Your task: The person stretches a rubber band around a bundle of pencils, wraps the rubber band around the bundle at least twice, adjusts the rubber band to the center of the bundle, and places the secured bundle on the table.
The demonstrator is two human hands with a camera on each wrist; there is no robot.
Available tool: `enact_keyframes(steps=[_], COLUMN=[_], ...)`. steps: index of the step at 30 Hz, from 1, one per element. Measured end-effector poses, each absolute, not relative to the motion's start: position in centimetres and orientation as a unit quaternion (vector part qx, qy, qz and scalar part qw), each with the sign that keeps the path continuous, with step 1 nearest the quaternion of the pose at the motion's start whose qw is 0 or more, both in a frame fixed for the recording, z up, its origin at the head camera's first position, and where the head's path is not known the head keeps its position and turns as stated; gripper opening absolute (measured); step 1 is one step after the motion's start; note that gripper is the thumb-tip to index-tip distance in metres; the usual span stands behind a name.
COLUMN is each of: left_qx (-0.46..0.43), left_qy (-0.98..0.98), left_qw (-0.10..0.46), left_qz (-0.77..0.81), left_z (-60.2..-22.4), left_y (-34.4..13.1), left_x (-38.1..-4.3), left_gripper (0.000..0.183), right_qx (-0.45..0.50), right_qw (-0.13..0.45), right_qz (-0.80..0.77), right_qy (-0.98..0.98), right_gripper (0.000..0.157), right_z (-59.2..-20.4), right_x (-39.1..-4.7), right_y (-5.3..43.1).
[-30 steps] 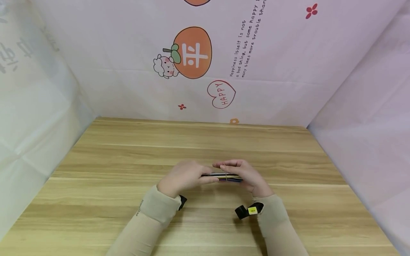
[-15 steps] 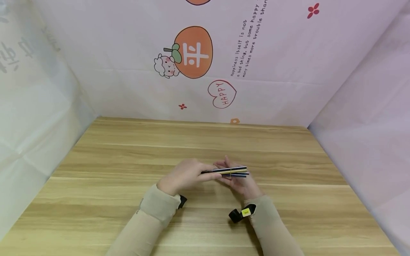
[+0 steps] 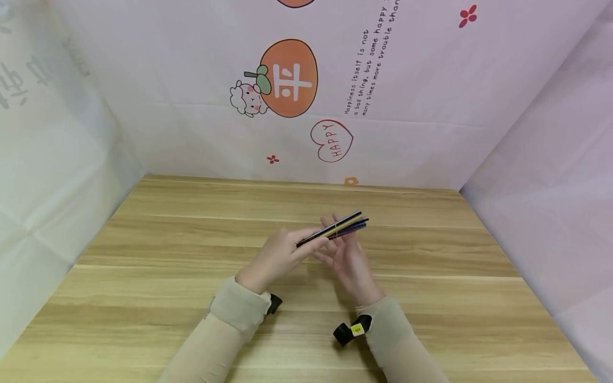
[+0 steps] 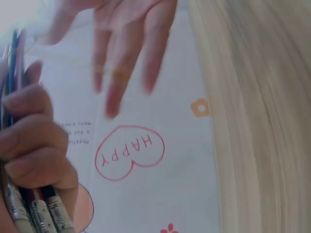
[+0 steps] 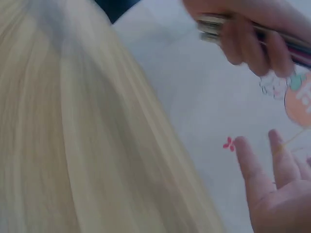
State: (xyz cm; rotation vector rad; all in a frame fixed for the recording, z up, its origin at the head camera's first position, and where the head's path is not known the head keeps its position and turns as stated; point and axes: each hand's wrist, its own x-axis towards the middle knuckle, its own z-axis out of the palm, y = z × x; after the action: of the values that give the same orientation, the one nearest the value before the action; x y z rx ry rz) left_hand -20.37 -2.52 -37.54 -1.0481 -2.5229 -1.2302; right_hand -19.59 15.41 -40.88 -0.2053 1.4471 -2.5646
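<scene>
My left hand (image 3: 278, 258) grips a bundle of pencils (image 3: 353, 218), their far ends raised and slanting to the right above the table. In the left wrist view the fingers curl round the shafts, and the metal ferrules (image 4: 43, 217) with eraser ends stick out below. A thin yellow rubber band (image 4: 80, 66) runs from the bundle to a finger of my right hand (image 3: 354, 268), blurred in that view. That hand is close beside the pencils, palm showing, fingers spread and fairly straight. The right wrist view shows the band (image 5: 295, 136) stretched from a fingertip.
The wood-grain table (image 3: 191, 234) lies under both hands. White printed cloth (image 3: 412, 143) hangs behind it and along both sides. A black wrist camera (image 3: 342, 334) is strapped below my right hand.
The pencils' far ends have swung upward as the left hand tilted. My right hand has turned from over the bundle to palm-showing, fingers spreading and drawing the rubber band out.
</scene>
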Motion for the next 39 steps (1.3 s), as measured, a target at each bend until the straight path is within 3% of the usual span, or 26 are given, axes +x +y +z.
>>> enact_keyframes(steps=[5,8,11,16,23,33,37,39], left_qx=[-0.319,-0.283,-0.244,-0.207,-0.215,-0.259,-0.276,-0.285], left_qy=[-0.825,-0.821,-0.825,-0.847,-0.863,-0.896,-0.909,-0.916], left_qw=[0.084,0.047,0.005,-0.043,-0.083,-0.096,-0.077,-0.066], left_qz=[-0.459,-0.494,-0.509,-0.488,-0.450,-0.347,-0.302,-0.273], left_z=[-37.6,-37.8,-38.0,-38.2,-37.9,-37.3,-37.2,-37.1], left_y=[-2.1,-1.8,-1.7,-1.8,-2.2,-3.0,-3.0,-2.9], left_x=[-20.4,-20.6,-20.8,-21.0,-21.0,-20.7,-20.5,-20.3], left_gripper=[0.038,0.042,0.042,0.038,0.040,0.040,0.042,0.041], right_qx=[-0.124,-0.153,-0.180,-0.173,-0.154,-0.207,-0.192,-0.186], right_qw=[0.009,-0.042,-0.090,-0.132,-0.129,-0.088,-0.065,-0.049], right_qz=[-0.853,-0.844,-0.831,-0.778,-0.748,-0.735,-0.699,-0.689], right_qy=[0.507,0.513,0.519,0.590,0.632,0.640,0.686,0.699], right_gripper=[0.070,0.069,0.056,0.050,0.055,0.055,0.030,0.027], right_z=[-40.5,-41.1,-43.0,-43.6,-39.8,-40.6,-39.9,-39.8], right_x=[-19.3,-19.8,-21.2,-21.7,-19.7,-20.6,-20.0,-20.0], right_y=[14.8,15.1,16.2,17.3,16.8,18.0,18.1,18.2])
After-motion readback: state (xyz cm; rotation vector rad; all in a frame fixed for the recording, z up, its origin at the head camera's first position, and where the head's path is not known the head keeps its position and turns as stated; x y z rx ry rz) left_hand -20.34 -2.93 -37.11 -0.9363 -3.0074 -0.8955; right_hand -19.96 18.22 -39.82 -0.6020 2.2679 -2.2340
